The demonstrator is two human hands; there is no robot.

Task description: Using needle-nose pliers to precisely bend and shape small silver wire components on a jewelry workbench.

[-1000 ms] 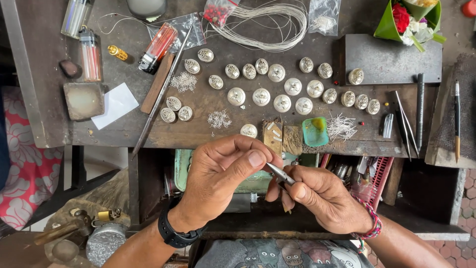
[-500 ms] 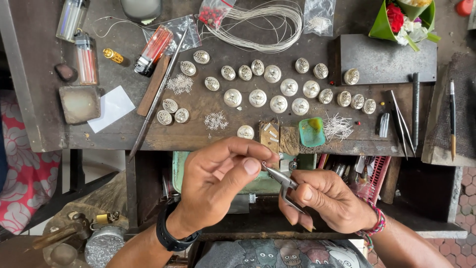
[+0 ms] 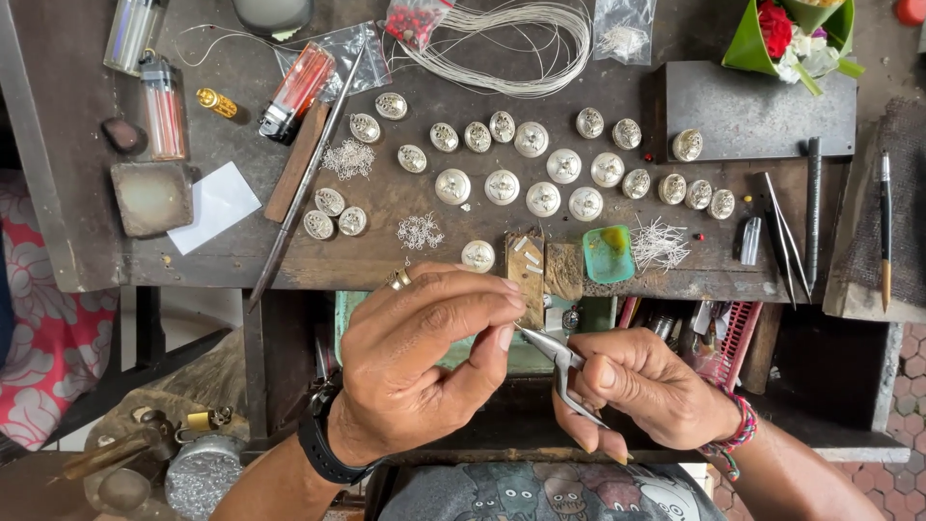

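My right hand (image 3: 637, 391) grips small silver pliers (image 3: 559, 359), their jaws pointing up-left toward my left fingertips. My left hand (image 3: 424, 362) wears a gold ring and a black wristband; its thumb and forefinger pinch together at the plier tips on something too small to make out. Both hands hover below the front edge of a dark wooden workbench (image 3: 289, 260). Several round silver ornaments (image 3: 502, 185) lie in rows on the bench above my hands, one (image 3: 477, 255) close to the front edge.
A coil of silver wire (image 3: 521, 43), lighters (image 3: 294, 92), a long metal rod (image 3: 309, 178), a white paper slip (image 3: 217, 205), a green dish (image 3: 608, 253), tweezers (image 3: 779, 236), a pen-like tool (image 3: 884, 227) and a flower offering (image 3: 786, 34) lie on the bench. A tool drawer (image 3: 714, 333) hangs underneath.
My hands stay together at the plier tips, with the left fingers closing a little more over them. The view has shifted slightly.
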